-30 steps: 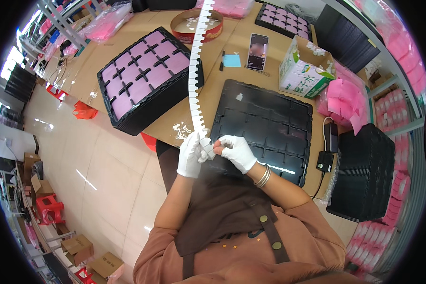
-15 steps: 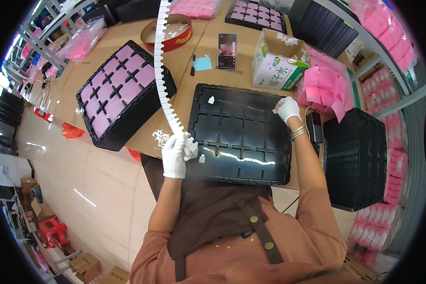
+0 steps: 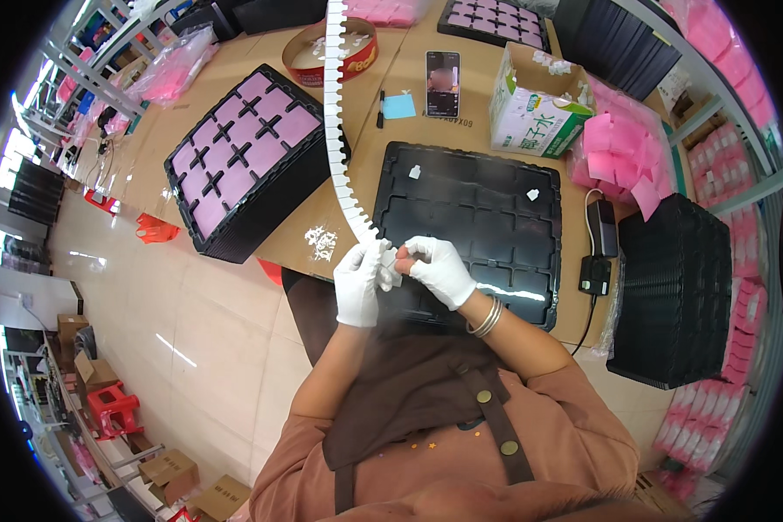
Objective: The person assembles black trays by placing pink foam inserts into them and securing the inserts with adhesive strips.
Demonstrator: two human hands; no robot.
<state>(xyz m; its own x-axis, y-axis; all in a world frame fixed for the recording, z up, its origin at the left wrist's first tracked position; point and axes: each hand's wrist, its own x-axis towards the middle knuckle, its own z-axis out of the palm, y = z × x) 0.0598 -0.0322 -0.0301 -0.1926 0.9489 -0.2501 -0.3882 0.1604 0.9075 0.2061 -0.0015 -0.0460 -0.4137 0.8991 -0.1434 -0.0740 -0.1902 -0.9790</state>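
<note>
My left hand (image 3: 358, 285), in a white glove, is closed on the lower end of a long curved white strip (image 3: 332, 113) with notched, tab-like edges. Close against it, my gloved right hand (image 3: 440, 271) pinches a small white tab (image 3: 391, 261) by the strip's end; its thumb and forefinger tips are bare. Both hands are over the near left corner of a black moulded tray (image 3: 474, 204). One white tab (image 3: 415, 172) lies at the tray's far left, another white tab (image 3: 532, 195) at its far right. The near left part of the tray is hidden by my hands.
Left stands a stack of black trays with pink pads (image 3: 261, 130); right, a black tray stack (image 3: 670, 296). Behind are a red round tin (image 3: 357, 65), phone (image 3: 443, 83), blue notepad (image 3: 399, 106), marker (image 3: 380, 109) and carton (image 3: 531, 122). White scraps (image 3: 320, 243) lie beside the tray.
My right hand has come from the tray's far right corner to my left hand, leaving a white tab there. The whole view has shifted slightly.
</note>
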